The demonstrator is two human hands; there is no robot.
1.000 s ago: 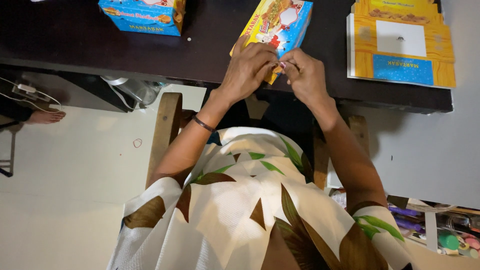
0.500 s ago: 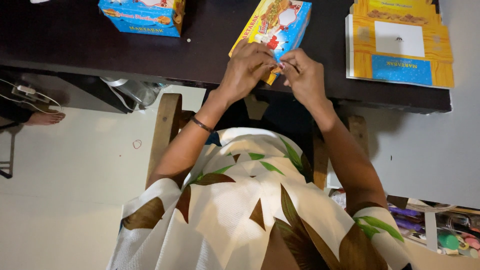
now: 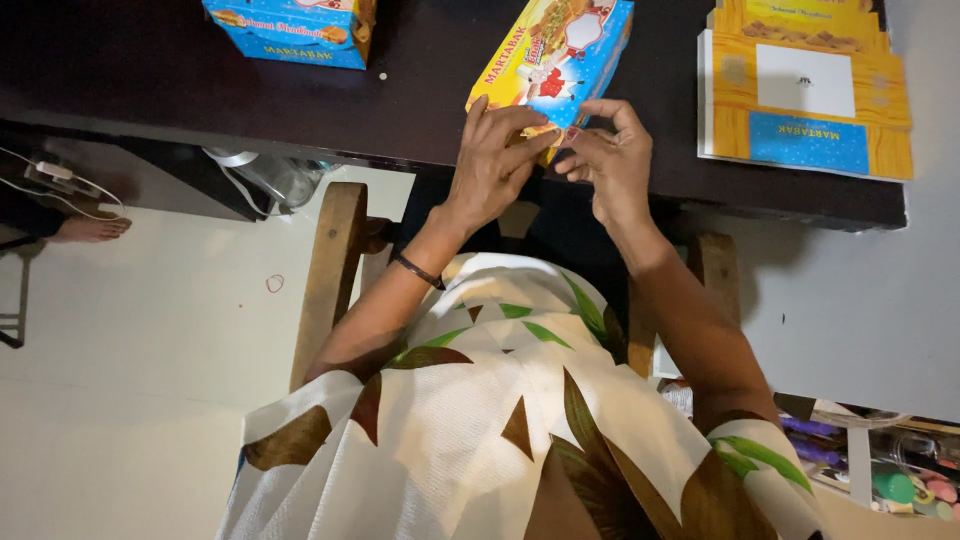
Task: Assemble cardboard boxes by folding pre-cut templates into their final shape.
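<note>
At the near edge of the dark table [image 3: 200,90], a seated person works on a yellow-and-blue printed carton [image 3: 555,50] with both bare hands. This carton lies flat on the tabletop, its long axis running from the near edge away toward the far side, leaning a little to the right. Its near end is the end being handled; the rest stretches away from the hands.

On that near end rests the left hand [image 3: 495,160], fingers spread and curved over the lower left corner, thumb tucked under. Just beside it on the right, the right hand [image 3: 610,155] has thumb and forefinger pressed together on the carton's near edge; what exactly they pinch is too small to tell. Fingertips of both hands almost touch. Both are equally near the carton.

Toward the far left corner of the table sits a folded blue box [image 3: 290,30]. By the right edge lies a stack of flat yellow cartons [image 3: 805,90].
</note>
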